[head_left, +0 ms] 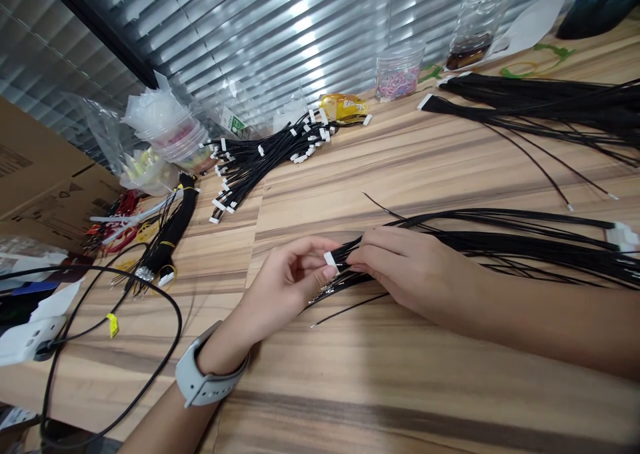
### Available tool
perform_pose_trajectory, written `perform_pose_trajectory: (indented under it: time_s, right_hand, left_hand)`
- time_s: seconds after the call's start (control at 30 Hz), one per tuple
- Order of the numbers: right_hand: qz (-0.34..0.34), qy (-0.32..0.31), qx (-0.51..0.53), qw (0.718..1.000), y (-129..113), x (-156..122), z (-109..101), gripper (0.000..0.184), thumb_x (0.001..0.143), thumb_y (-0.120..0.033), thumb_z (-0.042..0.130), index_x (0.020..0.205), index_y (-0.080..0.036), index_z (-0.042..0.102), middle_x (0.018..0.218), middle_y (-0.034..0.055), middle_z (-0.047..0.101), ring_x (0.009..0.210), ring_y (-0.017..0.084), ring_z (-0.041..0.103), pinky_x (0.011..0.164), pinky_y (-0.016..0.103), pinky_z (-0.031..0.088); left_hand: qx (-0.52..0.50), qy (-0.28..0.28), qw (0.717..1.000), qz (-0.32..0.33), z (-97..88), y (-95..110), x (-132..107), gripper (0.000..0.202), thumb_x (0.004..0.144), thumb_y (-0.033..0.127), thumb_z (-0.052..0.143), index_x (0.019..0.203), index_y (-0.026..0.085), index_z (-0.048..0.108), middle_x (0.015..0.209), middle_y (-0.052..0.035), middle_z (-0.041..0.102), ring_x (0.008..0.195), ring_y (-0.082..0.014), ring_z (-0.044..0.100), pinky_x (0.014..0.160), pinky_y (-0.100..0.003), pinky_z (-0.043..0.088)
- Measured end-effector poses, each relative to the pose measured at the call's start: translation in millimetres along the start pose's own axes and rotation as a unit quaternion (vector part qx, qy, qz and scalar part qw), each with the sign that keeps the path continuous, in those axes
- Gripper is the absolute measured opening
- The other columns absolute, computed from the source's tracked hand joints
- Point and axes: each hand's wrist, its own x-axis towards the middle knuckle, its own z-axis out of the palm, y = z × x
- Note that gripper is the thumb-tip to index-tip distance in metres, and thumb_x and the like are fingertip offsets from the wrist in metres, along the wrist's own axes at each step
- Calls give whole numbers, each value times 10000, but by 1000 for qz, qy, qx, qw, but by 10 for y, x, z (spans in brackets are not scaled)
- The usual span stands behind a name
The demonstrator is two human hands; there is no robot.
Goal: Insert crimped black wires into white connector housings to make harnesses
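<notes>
Between the thumb and fingers of my left hand (295, 277) is a small white connector (330, 259), with black wires running from its right side. My right hand (410, 261) is closed just to the right of it, fingertips pinched at a thin black wire close to the connector. A bundle of black wires (500, 244) lies under and behind my right hand, reaching to the right edge. Bare metal wire tips (315, 299) stick out below the connector. More white connectors (624, 237) sit at the bundle's far right end.
A heap of finished-looking cables (270, 161) with white ends lies at the back. Another wire bundle (540, 107) rests at the back right. Stacked plastic tubs (173, 134), a clear jar (399, 73) and a bottle (473, 24) stand along the shutter. A black cord (177, 307) loops at left.
</notes>
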Motion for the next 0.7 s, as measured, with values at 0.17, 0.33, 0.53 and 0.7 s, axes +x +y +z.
perform_pose_trajectory:
  time_s: [0.17, 0.33, 0.53, 0.7]
  right_hand:
    - [-11, -7, -3, 1000, -5, 13, -25, 227, 876, -88, 391, 826, -108, 612, 744, 55, 571, 663, 148, 472, 602, 251, 379]
    - [11, 10, 31, 999, -11, 29, -22, 189, 886, -110, 409, 981, -129, 571, 806, 45, 597, 737, 145, 520, 637, 235, 399]
    - [25, 6, 91, 995, -28, 48, -4, 266, 923, -173, 364, 1169, -195, 462, 948, 34, 629, 870, 134, 563, 681, 229, 417]
    - [13, 13, 63, 998, -63, 70, -36, 199, 937, -196, 336, 1014, -150, 514, 797, 36, 614, 755, 131, 549, 620, 226, 388]
  left_hand:
    - [1, 0, 1000, 1, 8, 6, -3, 237, 779, 190, 633, 1009, 148, 595, 649, 6, 625, 560, -72, 506, 495, -165, 349]
    - [7, 10, 1000, 12, 26, 2, -18, 217, 769, 171, 639, 986, 175, 621, 720, -1, 668, 623, -77, 557, 551, -156, 405]
    - [-7, 12, 1000, 0, 47, 15, -13, 192, 759, 191, 649, 948, 158, 637, 713, -18, 681, 684, -111, 608, 604, -184, 439]
    - [3, 34, 999, -3, 25, 48, -21, 239, 745, 219, 667, 976, 163, 643, 727, -27, 676, 650, -107, 577, 575, -195, 423]
